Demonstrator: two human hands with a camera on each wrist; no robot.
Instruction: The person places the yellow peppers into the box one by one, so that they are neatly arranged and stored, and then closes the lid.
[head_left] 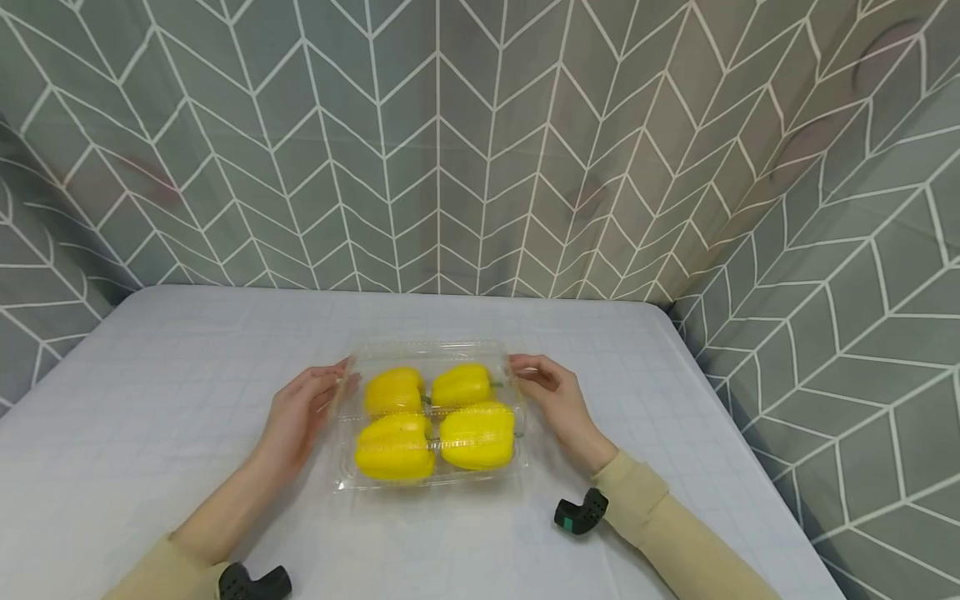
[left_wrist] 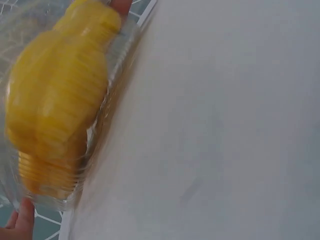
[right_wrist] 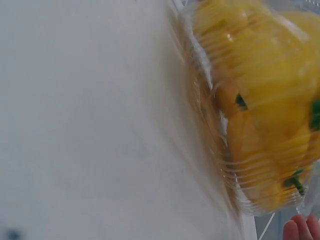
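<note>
Bare tabletop (head_left: 150,400) is lying open all around the clear box (head_left: 431,479); patterned curtains (head_left: 862,333) are closing in behind and alongside.

Four yellow peppers (head_left: 435,421) (2 rows of 2) sit in one clear box (head_left: 431,479). Two hands: left (head_left: 300,412) and right (head_left: 558,404), one at each side of the box. Two black wrist cams, one per arm: left (head_left: 255,581), right (head_left: 581,512). One table (head_left: 150,417) w/ white cloth.
</note>
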